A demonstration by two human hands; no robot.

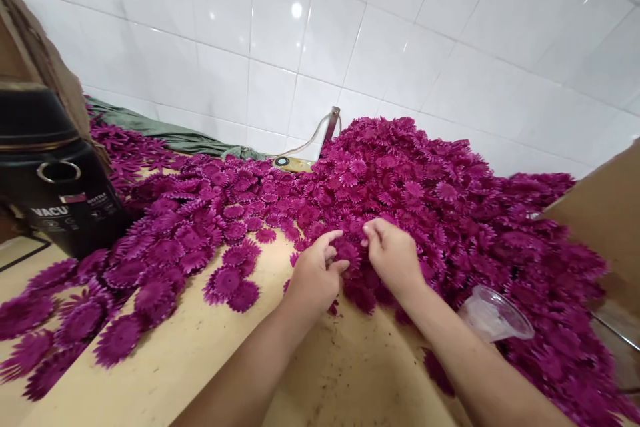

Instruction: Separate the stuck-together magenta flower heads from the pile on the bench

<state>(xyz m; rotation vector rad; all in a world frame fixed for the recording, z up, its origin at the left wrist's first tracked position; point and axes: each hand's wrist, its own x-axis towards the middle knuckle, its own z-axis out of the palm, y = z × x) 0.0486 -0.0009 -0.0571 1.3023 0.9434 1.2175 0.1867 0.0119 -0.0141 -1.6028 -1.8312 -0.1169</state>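
Observation:
Magenta artificial flower pieces [390,167] with jagged petals lie in a large heap in front of me. My left hand [316,273] is low at the heap's near edge, its fingers curled and its thumb and index finger around the rim of one flower piece [349,250]. Just to the right, my right hand [394,255] is closed in a pinch over the same heap. Whatever sits between its fingertips is too small or hidden to make out. A few loose flower pieces [227,280] lie left of my left hand.
A black vacuum bottle box [60,193] stands at left beside brown cardboard. A clear plastic cup [495,313] lies tipped on the flowers near my right forearm. Behind are a green cloth [175,130], a metal strip [330,130] and a white tiled wall. Cardboard [600,213] borders the right.

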